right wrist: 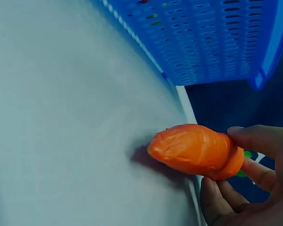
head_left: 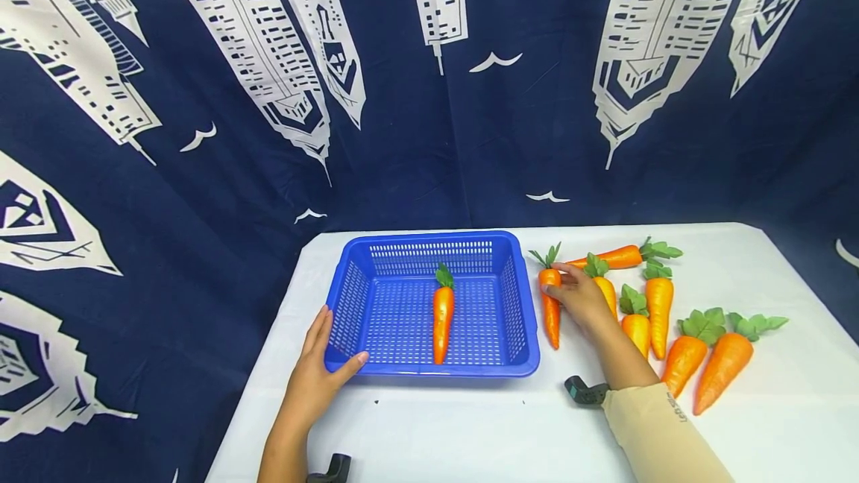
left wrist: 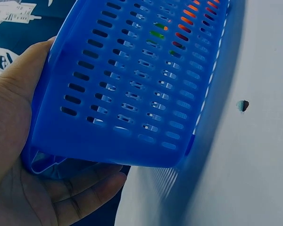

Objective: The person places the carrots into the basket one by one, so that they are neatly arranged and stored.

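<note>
A blue perforated plastic basket (head_left: 436,371) stands on the white table, with one orange carrot (head_left: 443,326) lying lengthwise inside it, its leaves toward the back. My left hand (head_left: 315,375) holds the basket at its front left corner, thumb on the front rim and fingers along the left side. To the right of the basket, my right hand (head_left: 582,300) pinches another leafy-topped carrot (head_left: 550,311) near its thick end between thumb and fingers. In the right wrist view this carrot (right wrist: 193,149) points its tip toward the camera, close over the table.
Several more carrots lie on the right: one sideways at the back (head_left: 620,256), a long yellowish-orange one (head_left: 660,311), and a thick one (head_left: 725,367) nearer the right edge. The table (head_left: 470,431) backs onto a navy curtain (head_left: 403,170) printed with white buildings.
</note>
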Action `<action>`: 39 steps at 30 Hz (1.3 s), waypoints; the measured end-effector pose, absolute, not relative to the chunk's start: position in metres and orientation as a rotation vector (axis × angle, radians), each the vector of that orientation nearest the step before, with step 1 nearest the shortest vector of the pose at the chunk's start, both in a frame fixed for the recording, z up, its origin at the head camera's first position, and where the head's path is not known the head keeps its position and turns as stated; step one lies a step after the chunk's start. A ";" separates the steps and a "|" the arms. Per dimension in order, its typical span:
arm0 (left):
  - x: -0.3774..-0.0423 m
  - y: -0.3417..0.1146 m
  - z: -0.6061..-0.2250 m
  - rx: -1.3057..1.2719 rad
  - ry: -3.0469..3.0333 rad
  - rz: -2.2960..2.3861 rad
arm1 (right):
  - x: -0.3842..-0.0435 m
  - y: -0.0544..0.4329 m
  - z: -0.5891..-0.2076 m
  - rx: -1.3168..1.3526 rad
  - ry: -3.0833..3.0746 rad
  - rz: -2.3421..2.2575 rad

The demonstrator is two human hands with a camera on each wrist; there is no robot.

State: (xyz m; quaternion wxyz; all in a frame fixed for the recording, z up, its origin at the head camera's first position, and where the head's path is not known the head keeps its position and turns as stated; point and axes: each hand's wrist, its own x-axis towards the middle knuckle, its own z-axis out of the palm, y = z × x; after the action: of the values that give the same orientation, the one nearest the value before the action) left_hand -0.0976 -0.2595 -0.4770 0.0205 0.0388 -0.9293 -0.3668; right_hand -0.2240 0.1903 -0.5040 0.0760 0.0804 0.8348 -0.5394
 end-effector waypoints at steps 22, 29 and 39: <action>-0.099 -0.260 -0.477 0.100 -2.873 -1.120 | -0.221 0.188 -0.439 0.113 2.483 -1.791; -0.098 -0.260 -0.477 0.107 -2.873 -1.125 | -0.221 0.182 -0.422 0.020 2.484 -1.894; -0.098 -0.259 -0.476 0.130 -2.888 -1.136 | -0.223 0.163 -0.404 -0.035 2.458 -1.935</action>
State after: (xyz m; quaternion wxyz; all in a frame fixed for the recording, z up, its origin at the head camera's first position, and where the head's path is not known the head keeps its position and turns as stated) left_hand -0.0978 -0.2593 -0.4760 0.0176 0.0418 -0.9296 -0.3657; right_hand -0.2231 0.1626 -0.4041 0.0064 -0.0113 0.7856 -0.6185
